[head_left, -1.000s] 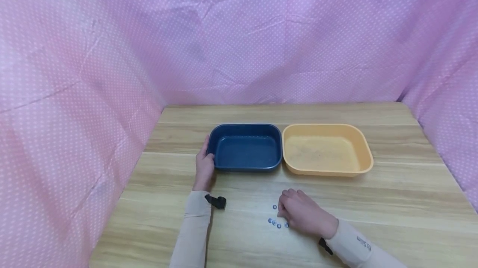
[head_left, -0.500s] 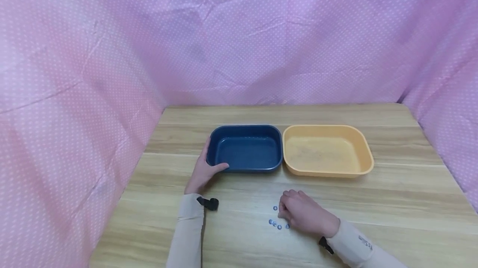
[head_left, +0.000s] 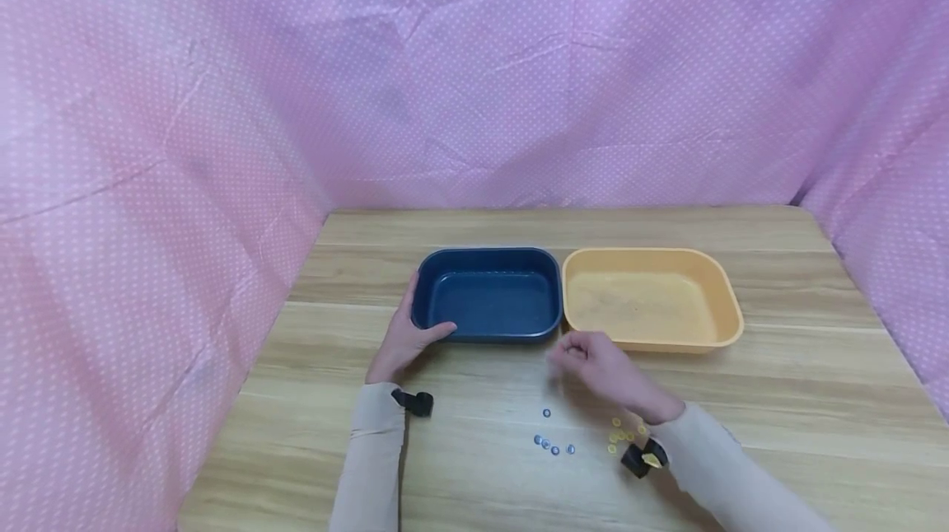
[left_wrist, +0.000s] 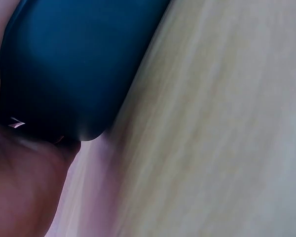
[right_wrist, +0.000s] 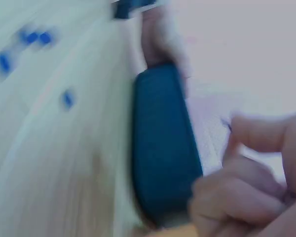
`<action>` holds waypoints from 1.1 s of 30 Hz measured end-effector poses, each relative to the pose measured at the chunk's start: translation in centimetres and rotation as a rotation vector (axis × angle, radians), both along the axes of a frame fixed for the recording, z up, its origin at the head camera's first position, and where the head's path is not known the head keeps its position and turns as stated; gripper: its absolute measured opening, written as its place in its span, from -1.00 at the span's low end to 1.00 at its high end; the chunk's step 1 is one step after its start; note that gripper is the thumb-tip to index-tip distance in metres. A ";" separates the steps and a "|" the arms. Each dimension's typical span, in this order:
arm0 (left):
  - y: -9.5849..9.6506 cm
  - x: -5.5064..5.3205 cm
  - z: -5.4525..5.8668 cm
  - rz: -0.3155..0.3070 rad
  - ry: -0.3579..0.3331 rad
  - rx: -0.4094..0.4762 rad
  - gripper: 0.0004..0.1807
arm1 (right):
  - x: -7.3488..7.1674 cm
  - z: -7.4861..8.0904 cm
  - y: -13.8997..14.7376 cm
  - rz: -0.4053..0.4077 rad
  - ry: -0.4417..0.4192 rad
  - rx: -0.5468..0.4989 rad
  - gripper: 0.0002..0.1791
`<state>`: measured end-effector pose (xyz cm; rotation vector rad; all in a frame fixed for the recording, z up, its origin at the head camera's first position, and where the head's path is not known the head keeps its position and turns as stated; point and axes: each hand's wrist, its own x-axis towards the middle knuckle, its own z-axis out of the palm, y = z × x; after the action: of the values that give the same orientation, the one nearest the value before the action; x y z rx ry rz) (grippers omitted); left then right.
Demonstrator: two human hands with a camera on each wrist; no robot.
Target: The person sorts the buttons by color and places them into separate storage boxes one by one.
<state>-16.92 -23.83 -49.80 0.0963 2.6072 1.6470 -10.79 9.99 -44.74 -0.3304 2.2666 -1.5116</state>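
Observation:
My left hand (head_left: 404, 344) grips the near left corner of a dark blue plastic basin (head_left: 489, 338), its thumb on the front rim and fingers along the side wall. In the left wrist view the palm lies close against the basin's outside. My right hand (head_left: 604, 367) is in front of the spot where the two basins meet, blurred in the head view. Thumb and forefinger pinch a small dark bluish piece (right_wrist: 227, 124), mostly hidden by the fingertips. Several small round blue ring-like pieces (head_left: 546, 444) lie on the table nearer the person.
A yellow-orange basin (head_left: 667, 346) stands directly right of the blue one. Small yellow rings (head_left: 621, 436) lie beneath the right forearm. The wooden table (head_left: 296, 400) is bordered by a pink dotted curtain (head_left: 489, 104) at its back and sides.
My right hand has risen from beside the blue pieces toward the basins, uncovering the yellow rings. The left hand has shifted its grip, its thumb now stretched along the front rim.

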 end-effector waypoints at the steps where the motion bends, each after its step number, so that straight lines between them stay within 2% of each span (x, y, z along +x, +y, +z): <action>1: 0.0 0.0 0.0 0.001 0.000 0.004 0.26 | -0.4 0.2 -0.1 -0.054 -0.053 -0.036 -0.69; 3: 0.0 0.0 0.0 0.000 0.004 0.009 0.25 | -1.1 0.7 -0.3 -0.139 -0.153 -0.111 -0.58; 6: 0.1 0.0 -0.1 -0.004 0.001 0.018 0.23 | -1.9 1.0 -0.6 -0.202 -0.281 -0.271 -0.50; 9: 0.1 -0.1 -0.2 0.000 -0.007 0.026 0.23 | -2.4 1.2 -0.9 -0.219 -0.356 -0.432 -0.51; 12: 0.1 0.0 -0.1 0.004 -0.010 0.031 0.23 | -3.0 1.4 -1.2 -0.242 -0.400 -0.524 -0.58; 20: 0.1 0.0 0.2 0.010 -0.023 0.052 0.23 | -3.8 1.6 -1.7 -0.307 -0.480 -0.615 -0.64; 33: 0.0 0.1 0.4 0.006 -0.030 0.025 0.25 | -4.5 1.8 -2.7 -0.364 -0.496 -0.675 -0.63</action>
<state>-16.84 -23.82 -49.43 0.0651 2.5683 1.6692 -15.32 7.34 -42.94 0.2773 1.4364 -2.2242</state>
